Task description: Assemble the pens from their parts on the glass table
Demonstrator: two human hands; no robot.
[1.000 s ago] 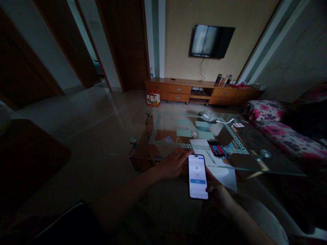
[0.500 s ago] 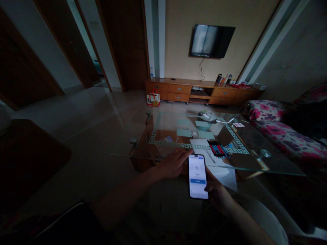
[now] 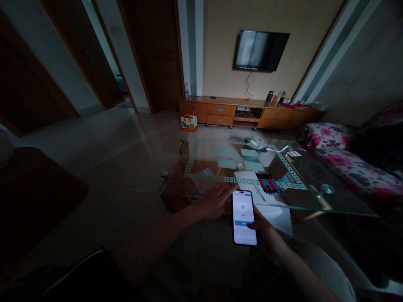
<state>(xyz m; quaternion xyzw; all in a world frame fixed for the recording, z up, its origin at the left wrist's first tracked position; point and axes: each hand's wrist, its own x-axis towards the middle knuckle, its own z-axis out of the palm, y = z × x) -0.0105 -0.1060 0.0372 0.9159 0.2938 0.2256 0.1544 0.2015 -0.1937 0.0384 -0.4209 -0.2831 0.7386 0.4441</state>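
A smartphone (image 3: 244, 239) with a lit white screen rests in my right hand (image 3: 269, 235). My right thumb lies over the blue button on its screen, while the other fingers are behind the phone. At the phone's upper left edge is my left hand (image 3: 214, 203), its fingers stretched out and holding nothing. I cannot tell whether those fingertips touch the phone. Just beyond, a row of red, blue and black pens (image 3: 267, 183) lies on a white paper sheet (image 3: 245, 176) on the glass table (image 3: 208, 147).
A clear plastic bag (image 3: 255, 143) and a white card (image 3: 294, 154) are on the table. Behind stands a low wooden cabinet (image 3: 220, 110) under a wall television (image 3: 262, 50). A flowered sofa (image 3: 359, 167) is at the right, and a carton (image 3: 189, 122) stands on the floor.
My right thumb has moved from the phone's right edge up and left onto the blue button. My left hand and the phone have stayed in place.
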